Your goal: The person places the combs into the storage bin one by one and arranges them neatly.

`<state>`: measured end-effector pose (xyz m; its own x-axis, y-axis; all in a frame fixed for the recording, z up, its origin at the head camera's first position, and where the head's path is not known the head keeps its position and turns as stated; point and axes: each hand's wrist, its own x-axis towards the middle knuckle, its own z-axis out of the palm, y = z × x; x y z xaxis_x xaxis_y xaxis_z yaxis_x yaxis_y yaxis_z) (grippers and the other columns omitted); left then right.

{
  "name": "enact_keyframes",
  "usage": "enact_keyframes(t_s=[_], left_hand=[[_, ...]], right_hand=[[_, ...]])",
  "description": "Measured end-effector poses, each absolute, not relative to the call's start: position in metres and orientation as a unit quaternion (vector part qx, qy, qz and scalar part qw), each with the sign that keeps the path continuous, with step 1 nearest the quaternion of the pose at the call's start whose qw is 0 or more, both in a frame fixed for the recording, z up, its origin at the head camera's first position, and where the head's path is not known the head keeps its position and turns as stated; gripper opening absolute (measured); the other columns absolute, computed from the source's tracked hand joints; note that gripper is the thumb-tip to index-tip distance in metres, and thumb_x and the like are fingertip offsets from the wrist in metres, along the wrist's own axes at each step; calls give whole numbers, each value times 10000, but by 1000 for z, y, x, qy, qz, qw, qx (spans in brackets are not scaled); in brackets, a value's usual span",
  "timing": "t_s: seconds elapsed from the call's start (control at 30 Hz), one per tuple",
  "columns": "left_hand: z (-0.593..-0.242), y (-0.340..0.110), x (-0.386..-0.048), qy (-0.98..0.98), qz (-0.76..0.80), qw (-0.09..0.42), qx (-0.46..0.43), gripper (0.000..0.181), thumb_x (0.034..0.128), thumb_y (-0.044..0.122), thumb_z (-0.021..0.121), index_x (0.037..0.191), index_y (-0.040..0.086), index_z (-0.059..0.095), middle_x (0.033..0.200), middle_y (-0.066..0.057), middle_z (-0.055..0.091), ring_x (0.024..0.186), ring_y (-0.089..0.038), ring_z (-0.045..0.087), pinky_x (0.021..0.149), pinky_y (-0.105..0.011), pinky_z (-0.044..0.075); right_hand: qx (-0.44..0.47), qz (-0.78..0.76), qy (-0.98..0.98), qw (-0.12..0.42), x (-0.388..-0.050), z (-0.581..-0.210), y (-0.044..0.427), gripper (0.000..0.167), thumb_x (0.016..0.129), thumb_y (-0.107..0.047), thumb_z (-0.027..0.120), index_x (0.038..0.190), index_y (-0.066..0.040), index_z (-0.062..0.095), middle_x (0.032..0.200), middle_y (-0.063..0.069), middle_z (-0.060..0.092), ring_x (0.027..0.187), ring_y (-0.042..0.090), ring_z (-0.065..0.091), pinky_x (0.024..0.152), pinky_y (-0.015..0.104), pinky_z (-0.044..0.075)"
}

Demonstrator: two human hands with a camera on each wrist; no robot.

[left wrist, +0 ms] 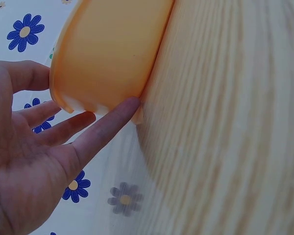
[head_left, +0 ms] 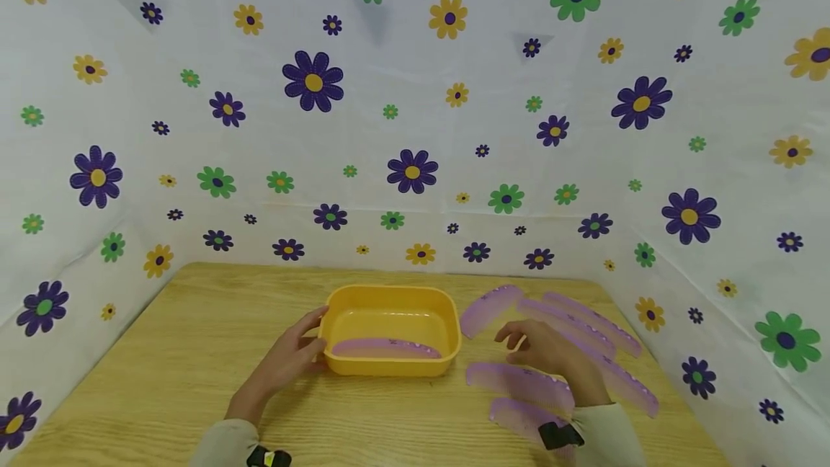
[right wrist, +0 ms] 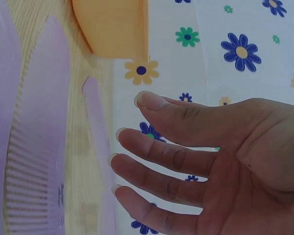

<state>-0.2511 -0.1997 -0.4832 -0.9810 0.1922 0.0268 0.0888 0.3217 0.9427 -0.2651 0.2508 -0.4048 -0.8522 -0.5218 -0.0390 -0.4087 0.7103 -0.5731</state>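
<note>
One purple comb (head_left: 385, 348) lies inside the yellow tray (head_left: 390, 366), along its near side. My left hand (head_left: 288, 359) touches the tray's left end; in the left wrist view its fingers (left wrist: 112, 117) rest against the orange-looking wall (left wrist: 112, 49), fairly straight. Over the combs at the right hovers my right hand (head_left: 551, 352), holding nothing. The right wrist view shows that hand (right wrist: 210, 166) with thumb and fingers apart and loosely bent, beside several combs (right wrist: 36, 147). The nearest comb (head_left: 519, 383) lies just below it in the head view.
Several more purple combs lie to the tray's right: one (head_left: 491, 308) near its back corner, others (head_left: 593, 316) further right, and one (head_left: 519, 416) near the right sleeve. The wooden table (head_left: 214, 323) is bordered by white flower-printed cloth (head_left: 363, 143).
</note>
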Motion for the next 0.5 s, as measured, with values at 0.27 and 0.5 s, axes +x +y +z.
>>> enact_keyframes(t_s=[0.27,0.5], left_hand=[[-485,-200,-253,809,580,44,86,623,1050,97,508,1629,117,281,1617,-263,356,1328,-461,579,863,-412,653],[-483,-199,-251,814,574,45,76,629,1040,121,528,1624,141,298,1624,-245,357,1334,-448,578,882,-426,648]], right_hand=[[-237,-293,922,90,-264,-409,270,286,876,-8,746,1154,31,692,1025,212,695,892,260,679,737,356,599],[-223,-297,923,100,-264,-411,280,303,868,-11,755,1161,24,692,1024,204,690,893,263,685,747,385,610]])
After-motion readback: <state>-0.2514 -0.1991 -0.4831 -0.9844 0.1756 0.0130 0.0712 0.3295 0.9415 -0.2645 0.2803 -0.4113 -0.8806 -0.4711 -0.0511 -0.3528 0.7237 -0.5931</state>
